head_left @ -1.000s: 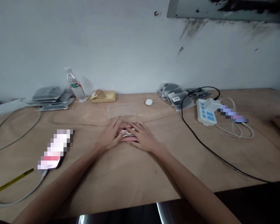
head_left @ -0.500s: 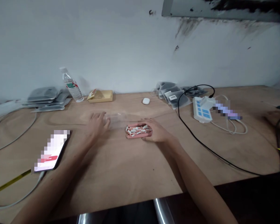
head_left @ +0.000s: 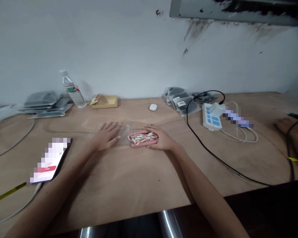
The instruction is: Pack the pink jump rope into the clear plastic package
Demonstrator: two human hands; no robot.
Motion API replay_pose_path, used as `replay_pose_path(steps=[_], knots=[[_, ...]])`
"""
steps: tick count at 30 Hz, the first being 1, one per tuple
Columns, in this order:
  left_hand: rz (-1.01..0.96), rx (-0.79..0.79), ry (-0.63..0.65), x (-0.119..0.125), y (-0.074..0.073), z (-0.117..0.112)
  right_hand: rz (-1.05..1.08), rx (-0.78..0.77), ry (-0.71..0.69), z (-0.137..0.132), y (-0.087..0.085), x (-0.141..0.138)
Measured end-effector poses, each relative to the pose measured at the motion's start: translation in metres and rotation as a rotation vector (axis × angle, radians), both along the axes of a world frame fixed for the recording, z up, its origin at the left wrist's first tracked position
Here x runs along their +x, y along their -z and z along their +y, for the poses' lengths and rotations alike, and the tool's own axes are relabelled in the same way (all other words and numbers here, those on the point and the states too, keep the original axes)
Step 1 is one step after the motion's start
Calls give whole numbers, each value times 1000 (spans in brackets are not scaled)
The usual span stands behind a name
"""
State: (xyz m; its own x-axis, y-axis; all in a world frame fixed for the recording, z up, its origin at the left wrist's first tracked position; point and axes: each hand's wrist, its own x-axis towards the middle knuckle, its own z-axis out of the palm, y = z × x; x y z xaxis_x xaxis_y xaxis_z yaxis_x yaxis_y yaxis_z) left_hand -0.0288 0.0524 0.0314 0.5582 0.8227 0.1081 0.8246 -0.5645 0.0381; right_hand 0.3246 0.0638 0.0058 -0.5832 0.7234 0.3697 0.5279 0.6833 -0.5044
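right fingers [head_left: 153, 128] around pink bundle [head_left: 142, 138], left fingers [head_left: 111, 126] wide on table [head_left: 139, 185], phone [head_left: 49, 160] and cable [head_left: 213, 154] nearby

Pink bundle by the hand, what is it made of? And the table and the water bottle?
The pink bundle, held by the right hand, looks like soft, rubbery cords with hard white plastic ends, though it is too blurred to be sure. The table looks like bare, matte plywood with swirling grain lines. The water bottle is see-through, so it is probably thin plastic.
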Motion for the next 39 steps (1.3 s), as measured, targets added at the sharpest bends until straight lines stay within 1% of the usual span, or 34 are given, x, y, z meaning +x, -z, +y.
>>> replay_pose_path(steps=[5, 7, 9, 13, 16, 22, 26, 30, 32, 36, 39], knots=[[-7, 13, 74, 7, -2, -6, -1, 6, 46, 1, 3, -6], [-3, 24, 76, 13, -2, -10, -5, 16, 76, -1, 3, -10], [10, 32, 46, 21, -1, -15, -24, 32, 104, -4, 2, -15], [29, 63, -55, 36, 3, -25, -69, 60, 169, -9, 2, -22], [23, 77, -86, 43, 4, -28, -70, 64, 175, -10, 4, -23], [14, 48, -102, 41, 1, -27, -76, 46, 99, -3, 3, -10], [20, 33, -64, 40, 0, -27, -61, 6, 84, -3, 2, -4], [7, 37, -42, 38, 0, -25, -62, 24, 40, -9, 2, -14], [-8, 46, -36, 38, -1, -24, -49, 30, 40, -13, 2, -21], [-38, 59, -18, 38, -2, -24, -10, 15, 84, -17, 3, -35], [-81, 61, 35, 39, 0, -24, 34, -6, 132, -16, 6, -44]])
